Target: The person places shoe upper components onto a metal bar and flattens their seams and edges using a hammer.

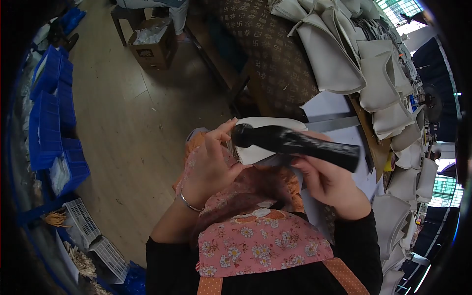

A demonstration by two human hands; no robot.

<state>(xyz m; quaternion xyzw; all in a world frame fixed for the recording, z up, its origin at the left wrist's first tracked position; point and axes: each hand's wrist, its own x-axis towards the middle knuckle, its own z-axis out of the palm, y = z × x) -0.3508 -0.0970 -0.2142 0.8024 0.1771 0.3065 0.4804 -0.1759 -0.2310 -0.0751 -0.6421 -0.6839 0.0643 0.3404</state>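
My left hand [211, 162] pinches the left edge of a white, rounded leather-like piece [253, 154] above my lap, thumb near the lower edge and fingers at the top. My right hand [329, 179] is closed on a black hammer [305, 142] with a rounded knob at its left end and worn pale marks along its body. The hammer lies across my view over the white piece and hides part of it. Whether it touches the piece I cannot tell. A pink floral apron [260, 246] covers my front.
Stacked off-white folded pieces [334, 59] line the right side. Beside my right hand are a white sheet [327, 105] and a grey metal strip [334, 124]. Blue bins [46, 123] and white baskets [110, 258] stand left. A cardboard box [152, 49] is near another person's leg [179, 14].
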